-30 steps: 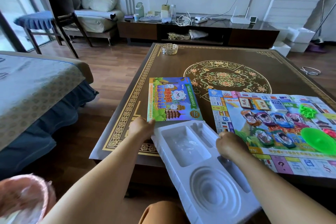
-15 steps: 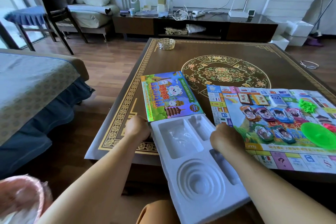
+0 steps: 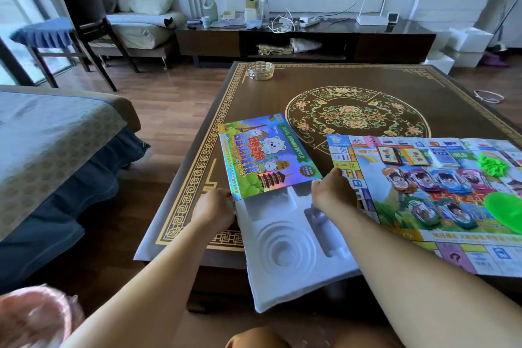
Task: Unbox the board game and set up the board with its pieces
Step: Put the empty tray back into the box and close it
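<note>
Board (image 3: 440,200): unfolded on table (image 3: 367,79), cards, green pieces laid out; setup looks near done.
Tray (image 3: 288,246): white, emptied, far end inside box (image 3: 268,154).
Left hand (image 3: 214,210), right hand (image 3: 332,192): fingers curled on tray's sides.
Left: stow tray.

bright daylight from the left window (image 3: 17,25), wide-angle edge bending, blurred lower-left corner.

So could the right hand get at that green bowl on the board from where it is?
Probably yes: the green bowl lies on the right hand's own side, nothing standing between them, though that hand now holds the white tray.
</note>
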A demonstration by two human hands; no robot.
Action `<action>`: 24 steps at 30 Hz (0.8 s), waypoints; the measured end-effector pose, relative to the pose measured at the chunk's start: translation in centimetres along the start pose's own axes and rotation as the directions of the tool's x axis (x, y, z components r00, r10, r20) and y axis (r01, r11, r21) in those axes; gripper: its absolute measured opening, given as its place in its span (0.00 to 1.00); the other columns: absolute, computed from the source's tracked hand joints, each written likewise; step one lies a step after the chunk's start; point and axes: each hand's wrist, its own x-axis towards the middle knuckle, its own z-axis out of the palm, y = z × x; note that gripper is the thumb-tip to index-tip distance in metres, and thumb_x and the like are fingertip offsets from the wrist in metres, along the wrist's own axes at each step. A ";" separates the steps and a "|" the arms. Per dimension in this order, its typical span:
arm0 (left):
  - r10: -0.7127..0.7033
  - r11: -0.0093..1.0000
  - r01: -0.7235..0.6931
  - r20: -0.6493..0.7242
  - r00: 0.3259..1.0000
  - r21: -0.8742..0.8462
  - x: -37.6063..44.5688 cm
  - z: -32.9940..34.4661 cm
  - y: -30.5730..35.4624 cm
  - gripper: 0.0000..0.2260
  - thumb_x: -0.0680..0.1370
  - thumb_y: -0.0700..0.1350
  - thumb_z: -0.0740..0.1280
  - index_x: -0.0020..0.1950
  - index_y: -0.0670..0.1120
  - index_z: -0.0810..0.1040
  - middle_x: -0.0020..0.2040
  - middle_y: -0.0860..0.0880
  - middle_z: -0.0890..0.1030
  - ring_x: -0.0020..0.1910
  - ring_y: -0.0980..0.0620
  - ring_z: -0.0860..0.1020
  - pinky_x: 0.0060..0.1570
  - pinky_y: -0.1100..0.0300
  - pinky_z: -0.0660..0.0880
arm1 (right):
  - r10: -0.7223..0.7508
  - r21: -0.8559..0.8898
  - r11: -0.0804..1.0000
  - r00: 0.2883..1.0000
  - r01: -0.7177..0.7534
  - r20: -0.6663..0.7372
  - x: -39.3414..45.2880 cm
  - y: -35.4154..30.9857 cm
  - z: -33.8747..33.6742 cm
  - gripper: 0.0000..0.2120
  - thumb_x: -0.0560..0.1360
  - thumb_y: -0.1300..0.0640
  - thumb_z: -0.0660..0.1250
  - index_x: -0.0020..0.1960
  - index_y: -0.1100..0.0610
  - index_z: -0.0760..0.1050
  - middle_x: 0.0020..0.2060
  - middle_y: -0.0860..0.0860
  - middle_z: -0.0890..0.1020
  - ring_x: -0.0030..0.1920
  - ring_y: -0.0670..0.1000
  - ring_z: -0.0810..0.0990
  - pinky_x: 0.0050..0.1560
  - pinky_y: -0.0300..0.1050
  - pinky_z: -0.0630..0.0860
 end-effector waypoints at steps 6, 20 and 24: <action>0.035 0.998 -0.036 0.025 0.999 0.050 0.4 -0.2 0.1 0.13 0.77 0.40 0.57 0.54 0.44 0.80 0.53 0.42 0.82 0.54 0.40 0.78 0.46 0.57 0.73 | 0.077 0.174 0.980 0.988 -0.100 0.134 2.4 -0.2 1.5 0.25 0.76 0.45 0.60 0.68 0.58 0.65 0.64 0.60 0.71 0.62 0.62 0.73 0.62 0.53 0.72; -0.005 0.736 -0.050 -0.080 0.997 -0.675 -0.9 -2.7 1.6 0.11 0.80 0.46 0.61 0.41 0.49 0.80 0.37 0.49 0.79 0.37 0.50 0.75 0.39 0.59 0.71 | -0.186 0.584 0.812 0.947 -0.003 0.264 1.8 0.9 -1.8 0.14 0.79 0.54 0.56 0.57 0.55 0.78 0.52 0.52 0.81 0.54 0.54 0.77 0.52 0.45 0.72; -0.027 0.669 -0.026 -0.060 0.998 -0.743 -2.1 -4.5 2.7 0.14 0.80 0.54 0.60 0.43 0.46 0.77 0.32 0.50 0.75 0.30 0.54 0.73 0.33 0.64 0.69 | -0.253 0.480 0.866 0.949 0.137 0.186 1.2 1.1 -4.3 0.17 0.81 0.58 0.54 0.66 0.60 0.72 0.66 0.57 0.74 0.65 0.57 0.71 0.47 0.42 0.64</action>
